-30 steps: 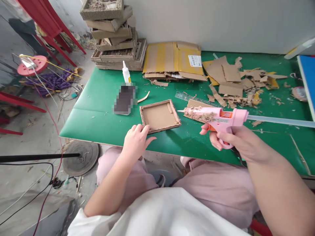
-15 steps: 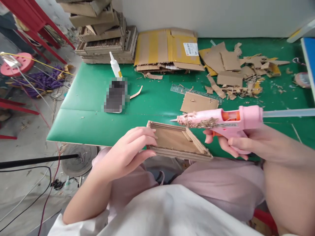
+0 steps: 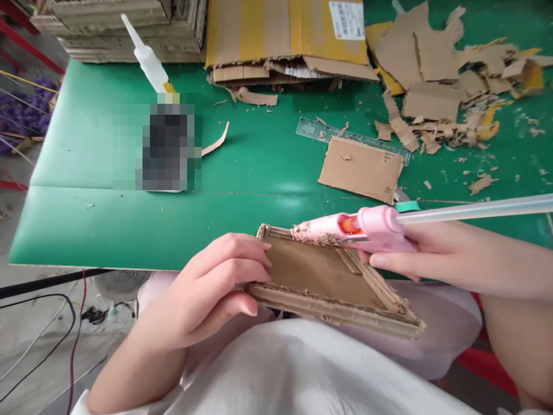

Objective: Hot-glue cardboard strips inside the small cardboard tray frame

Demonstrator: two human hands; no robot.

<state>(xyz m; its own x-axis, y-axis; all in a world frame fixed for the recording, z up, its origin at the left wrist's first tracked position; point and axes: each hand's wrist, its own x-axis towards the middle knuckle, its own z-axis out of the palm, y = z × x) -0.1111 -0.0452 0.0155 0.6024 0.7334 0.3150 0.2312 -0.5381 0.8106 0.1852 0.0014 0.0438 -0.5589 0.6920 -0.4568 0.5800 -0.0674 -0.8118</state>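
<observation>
My left hand grips the left end of a shallow cardboard tray, thumb on the near wall and fingers over the inside. The tray has slanted ends and layered corrugated walls, and it is held at the table's near edge. In my right hand is a pink glue gun with a clear glue stick out of its back. Cardboard shreds cling to its front. Its nozzle end points left, over the tray's far wall; the very tip is hard to make out.
On the green table lie a cardboard piece, a clear ruler, a blurred-out phone-like object and a white bottle. Behind are stacked cardboard trays, a yellow-taped carton and torn scraps.
The glue gun has come down and left, onto the tray's far wall. The view has shifted closer to the table, and the tray appears larger. My left hand keeps its hold.
</observation>
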